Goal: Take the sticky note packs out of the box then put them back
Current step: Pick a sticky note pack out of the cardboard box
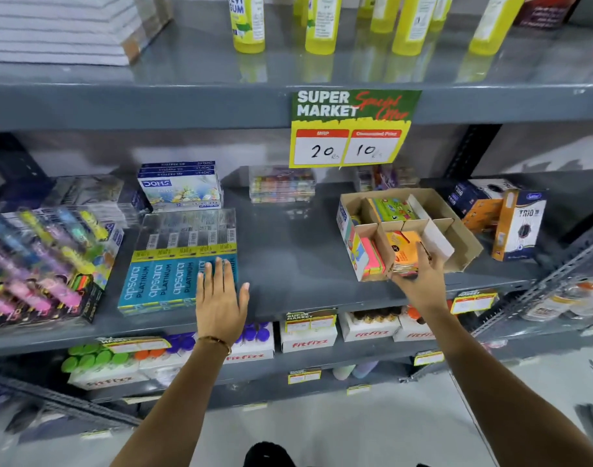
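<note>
Head view, stock as seen. Grey metal shelf [288, 251]: middle tier of a rack, long axis running left to right across the frame. Cardboard box [457, 227]: open-topped, split by card dividers into compartments, standing on the right part of the shelf, its long axis angled from front-left to back-right. Pencil packs [160, 284]: blue, lying flat in a row at the shelf's front left. Price sign [350, 129]: green and yellow, fixed to the edge of the tier above, hanging over the shelf. Left hand [220, 305]: flat and spread, palm down, gripping nothing, fingertips over the right edge of the pencil packs; a thin bracelet [217, 342] sits on the wrist. Right hand [423, 278]: reaching into the box's front compartment, fingers and thumb closed around the orange sticky note pack [404, 249]. That pack sits tilted in the front middle compartment, its upper edge leaning toward the back. Pink sticky note pack [372, 259]: standing on edge in the front-left compartment, just beside the orange one, long axis front to back. Green sticky note pack [392, 208]: in a rear compartment, face up.
</note>
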Available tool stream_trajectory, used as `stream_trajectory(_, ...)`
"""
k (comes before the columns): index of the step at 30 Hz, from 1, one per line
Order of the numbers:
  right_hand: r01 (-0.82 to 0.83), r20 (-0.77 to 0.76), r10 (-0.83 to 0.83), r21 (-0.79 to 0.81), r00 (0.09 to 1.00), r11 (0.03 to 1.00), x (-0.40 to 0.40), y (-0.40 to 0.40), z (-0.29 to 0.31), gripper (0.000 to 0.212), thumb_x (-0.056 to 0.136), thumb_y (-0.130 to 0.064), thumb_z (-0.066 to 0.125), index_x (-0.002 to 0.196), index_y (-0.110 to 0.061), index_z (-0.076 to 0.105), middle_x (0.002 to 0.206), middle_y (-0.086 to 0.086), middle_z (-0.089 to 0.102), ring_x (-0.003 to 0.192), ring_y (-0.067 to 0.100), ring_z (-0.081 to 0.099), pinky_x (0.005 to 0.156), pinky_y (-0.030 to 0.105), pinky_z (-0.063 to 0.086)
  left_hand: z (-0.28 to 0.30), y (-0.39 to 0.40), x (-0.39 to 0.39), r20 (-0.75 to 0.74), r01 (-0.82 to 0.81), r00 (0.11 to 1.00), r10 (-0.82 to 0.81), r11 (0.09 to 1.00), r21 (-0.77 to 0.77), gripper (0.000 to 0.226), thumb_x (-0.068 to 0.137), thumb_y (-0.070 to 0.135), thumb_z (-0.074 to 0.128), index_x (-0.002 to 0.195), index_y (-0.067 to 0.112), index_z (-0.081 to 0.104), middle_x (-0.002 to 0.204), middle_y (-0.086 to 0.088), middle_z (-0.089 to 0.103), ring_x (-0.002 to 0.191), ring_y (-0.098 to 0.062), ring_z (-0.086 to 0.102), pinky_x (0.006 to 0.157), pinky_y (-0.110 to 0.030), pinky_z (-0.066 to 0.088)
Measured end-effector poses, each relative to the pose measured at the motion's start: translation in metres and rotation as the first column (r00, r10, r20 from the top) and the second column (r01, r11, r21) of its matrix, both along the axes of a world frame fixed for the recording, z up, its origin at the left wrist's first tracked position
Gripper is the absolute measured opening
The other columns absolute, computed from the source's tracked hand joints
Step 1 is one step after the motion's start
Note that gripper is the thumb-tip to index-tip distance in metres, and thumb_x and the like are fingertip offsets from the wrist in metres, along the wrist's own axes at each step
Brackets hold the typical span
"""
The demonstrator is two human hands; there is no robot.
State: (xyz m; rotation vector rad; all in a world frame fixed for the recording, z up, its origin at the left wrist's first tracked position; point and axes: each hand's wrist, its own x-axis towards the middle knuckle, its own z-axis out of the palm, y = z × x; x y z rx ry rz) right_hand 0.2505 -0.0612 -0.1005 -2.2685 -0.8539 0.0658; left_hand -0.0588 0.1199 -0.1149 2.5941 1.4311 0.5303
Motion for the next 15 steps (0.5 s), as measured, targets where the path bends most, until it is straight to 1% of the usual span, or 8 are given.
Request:
stream_trajectory(4, -0.001, 0.007, 0.001, -0.025, 1.000, 1.000, 0.002, 0.003, -0.005, 0.091, 0.076, -0.025, 0.079, 0.148, -0.011, 0.024, 0.148, 0.021, 0.021, 0.136, 0.036, 0.029, 0.108, 0.049, 0.037, -0.005, 0.004, 0.002, -0.011, -0.014, 1.000, 0.014, 1.000, -0.011, 0.062, 0.091, 0.038, 0.024, 0.134, -0.005, 0.037, 0.140, -0.025, 0.042, 0.132, -0.042, 0.032, 0.110, -0.052, 0.022)
stream_trajectory(6, 0.014, 0.012, -0.014, -0.024, 1.000, 1.000, 0.001, 0.007, -0.005, 0.094, 0.074, -0.026, 0.080, 0.148, -0.009, 0.024, 0.146, 0.023, 0.022, 0.135, 0.037, 0.029, 0.109, 0.050, 0.038, -0.008, 0.005, 0.001, -0.028, -0.007, 1.000, 0.007, 1.000, -0.004, 0.060, 0.092, 0.037, 0.024, 0.133, -0.004, 0.038, 0.139, -0.024, 0.044, 0.131, -0.041, 0.034, 0.110, -0.053, 0.024)
stream_trajectory(10, 0.043, 0.016, -0.042, -0.005, 0.999, 0.999, 0.001, 0.010, -0.009, 0.094, 0.073, -0.023, 0.081, 0.147, -0.006, 0.025, 0.143, 0.026, 0.024, 0.135, 0.039, 0.027, 0.110, 0.050, 0.036, -0.011, 0.006, 0.001, -0.029, -0.015, 0.999, 0.015, 1.000, 0.014, 0.054, 0.091, 0.032, 0.034, 0.133, -0.003, 0.040, 0.138, -0.023, 0.045, 0.131, -0.041, 0.035, 0.109, -0.053, 0.024)
stream_trajectory(13, 0.011, 0.038, -0.010, -0.007, 0.999, 1.000, 0.004, 0.007, -0.012, 0.096, 0.071, -0.024, 0.082, 0.146, -0.004, 0.025, 0.141, 0.027, 0.026, 0.133, 0.039, 0.028, 0.108, 0.049, 0.036, -0.012, 0.006, 0.003, -0.023, -0.021, 0.999, 0.021, 0.999, 0.030, 0.054, 0.091, 0.032, 0.035, 0.133, -0.003, 0.040, 0.138, -0.024, 0.045, 0.130, -0.042, 0.035, 0.108, -0.052, 0.023)
stream_trajectory(15, -0.018, 0.017, 0.018, -0.021, 1.000, 1.000, 0.009, 0.004, -0.014, 0.098, 0.071, -0.025, 0.082, 0.147, -0.007, 0.023, 0.141, 0.025, 0.026, 0.132, 0.038, 0.030, 0.107, 0.048, 0.037, -0.012, 0.006, 0.003, -0.021, -0.025, 0.999, 0.026, 0.999, 0.034, 0.054, 0.091, 0.032, 0.035, 0.133, -0.002, 0.040, 0.138, -0.023, 0.045, 0.130, -0.041, 0.035, 0.108, -0.052, 0.024)
